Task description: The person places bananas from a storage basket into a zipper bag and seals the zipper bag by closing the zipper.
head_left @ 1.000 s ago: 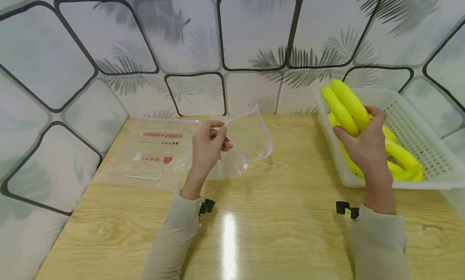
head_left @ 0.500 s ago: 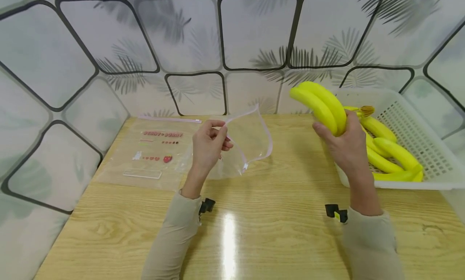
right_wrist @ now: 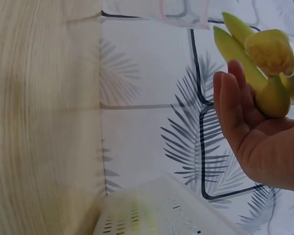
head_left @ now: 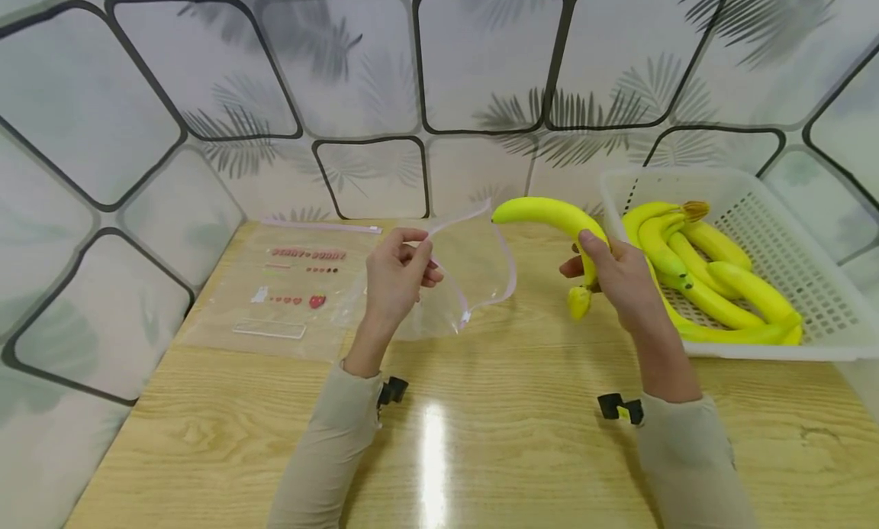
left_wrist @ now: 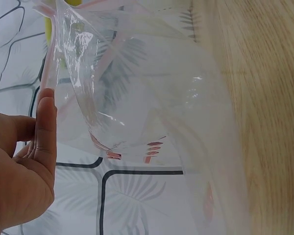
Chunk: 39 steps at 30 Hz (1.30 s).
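Note:
The left hand (head_left: pixel 393 281) pinches the pink-edged rim of a clear zip bag (head_left: pixel 474 262), whose mouth gapes toward the right. In the left wrist view the thumb and fingers of the left hand (left_wrist: pixel 27 161) hold the bag's edge (left_wrist: pixel 137 98). Just right of the bag mouth, the right hand (head_left: pixel 628 285) grips yellow bananas (head_left: pixel 549 211) near the stem, tips pointing left. The right wrist view shows two bananas (right_wrist: pixel 240 54) joined at one stem, with the fingers of the right hand (right_wrist: pixel 264 142) curled round them.
A white perforated basket (head_left: pixel 834 315) with several bananas (head_left: pixel 748 288) stands at the right. Another clear zip bag (head_left: pixel 275 315) with pink print lies flat at the left of the wooden table (head_left: pixel 522 453). A patterned covering (head_left: pixel 481 63) rises behind.
The right hand has moved left from over the basket with the bananas and turned, so they lie more level, near the bag mouth. The left hand and bag have hardly moved.

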Each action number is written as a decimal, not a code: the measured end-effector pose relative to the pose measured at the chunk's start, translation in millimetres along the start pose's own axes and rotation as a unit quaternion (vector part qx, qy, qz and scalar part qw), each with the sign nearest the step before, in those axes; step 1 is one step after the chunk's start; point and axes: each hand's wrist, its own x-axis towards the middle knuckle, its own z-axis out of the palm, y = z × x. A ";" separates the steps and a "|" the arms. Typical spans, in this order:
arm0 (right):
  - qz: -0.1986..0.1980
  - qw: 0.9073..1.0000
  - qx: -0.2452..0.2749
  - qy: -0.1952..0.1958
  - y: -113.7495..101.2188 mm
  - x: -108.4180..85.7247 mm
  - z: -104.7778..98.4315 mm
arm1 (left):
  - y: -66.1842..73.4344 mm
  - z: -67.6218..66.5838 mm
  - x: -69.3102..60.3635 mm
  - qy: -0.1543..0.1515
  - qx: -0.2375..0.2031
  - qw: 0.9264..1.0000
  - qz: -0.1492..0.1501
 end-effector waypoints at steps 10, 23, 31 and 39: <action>0.046 0.993 0.083 -0.073 0.9 7.7 29.2 | -3.3 0.2 -1.5 -0.007 -0.014 0.999 0.042; 0.079 0.953 0.253 -0.144 3.6 7.5 56.9 | -2.4 4.2 -1.6 -0.010 -0.013 1.000 0.024; 0.087 0.939 0.302 -0.141 5.9 8.4 60.0 | 1.2 5.9 -3.2 -0.016 -0.014 0.999 0.038; 0.108 0.924 0.339 -0.138 7.3 9.4 60.5 | -0.7 8.3 -3.2 -0.025 -0.016 0.997 0.072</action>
